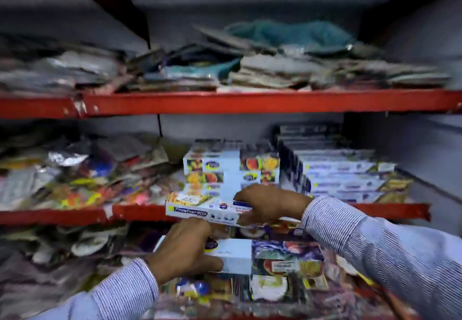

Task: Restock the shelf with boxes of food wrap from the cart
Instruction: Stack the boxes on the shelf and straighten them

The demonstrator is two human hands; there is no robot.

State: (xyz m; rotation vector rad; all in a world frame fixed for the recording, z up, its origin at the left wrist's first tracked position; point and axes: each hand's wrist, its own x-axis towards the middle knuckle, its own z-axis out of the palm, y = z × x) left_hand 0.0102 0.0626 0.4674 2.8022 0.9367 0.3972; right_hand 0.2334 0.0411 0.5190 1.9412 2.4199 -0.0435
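My right hand (268, 201) grips a long white food wrap box (200, 211) by its right end, level with the front edge of the middle red shelf (62, 216). Behind it on that shelf stands a stack of white boxes with fruit pictures (230, 167). My left hand (185, 249) is lower, closed on a second white box with fruit pictures (262, 257) held in front of the bottom shelf. To the right, on the middle shelf, lies a stack of dark blue and white boxes (335, 169).
Loose colourful packets (75, 179) crowd the left of the middle shelf. The upper red shelf (250, 102) carries flat packets and a teal bundle (287, 34). More packets fill the bottom shelf (250, 292). A grey side wall (425, 149) closes the right.
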